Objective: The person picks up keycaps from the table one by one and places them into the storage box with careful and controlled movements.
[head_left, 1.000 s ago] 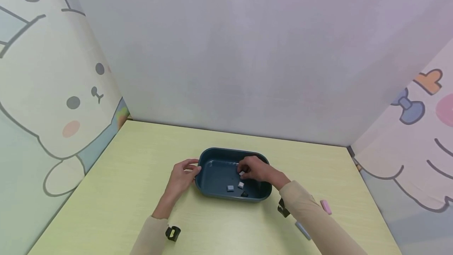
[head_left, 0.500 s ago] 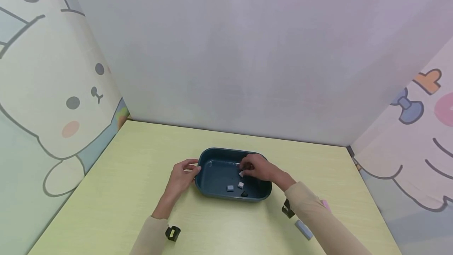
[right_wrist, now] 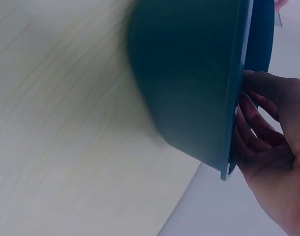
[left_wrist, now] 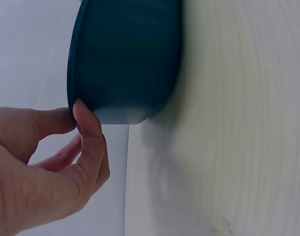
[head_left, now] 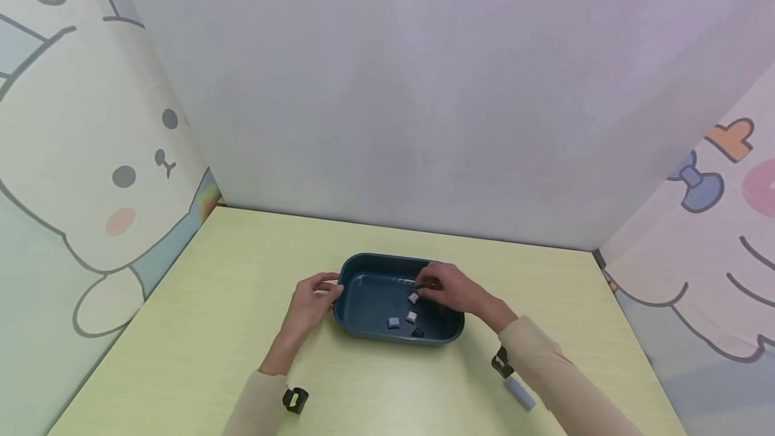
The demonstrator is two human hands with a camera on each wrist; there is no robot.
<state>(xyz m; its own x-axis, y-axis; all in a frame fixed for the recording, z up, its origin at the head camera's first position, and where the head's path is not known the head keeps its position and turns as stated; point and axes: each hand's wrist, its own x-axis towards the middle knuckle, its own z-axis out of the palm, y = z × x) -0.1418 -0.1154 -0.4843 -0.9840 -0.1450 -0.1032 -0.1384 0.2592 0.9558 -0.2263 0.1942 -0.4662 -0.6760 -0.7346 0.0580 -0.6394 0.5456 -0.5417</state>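
A dark teal oval tray (head_left: 371, 290) sits mid-table. My left hand (head_left: 334, 284) holds its left rim between thumb and forefinger; the left wrist view shows the thumb (left_wrist: 86, 120) against the tray wall (left_wrist: 130, 54). My right hand (head_left: 424, 286) hovers over the tray's back right part, fingers loosely curled and nothing seen in them. A small white square (head_left: 414, 298) lies just below its fingertips. In the right wrist view the right hand (right_wrist: 248, 113) reaches over the tray rim (right_wrist: 235, 98). Also in the tray are a grey-blue square (head_left: 394, 321), a pale square (head_left: 412, 317) and a black piece (head_left: 418, 332).
A grey-blue bar (head_left: 519, 393) lies on the yellow-green table (head_left: 212, 328) beside my right forearm. Printed panels wall the table at the left (head_left: 91, 173), back and right.
My right hand has drawn back to the right and let go of the small white square, which now lies in the tray. The left hand has stayed on the rim.
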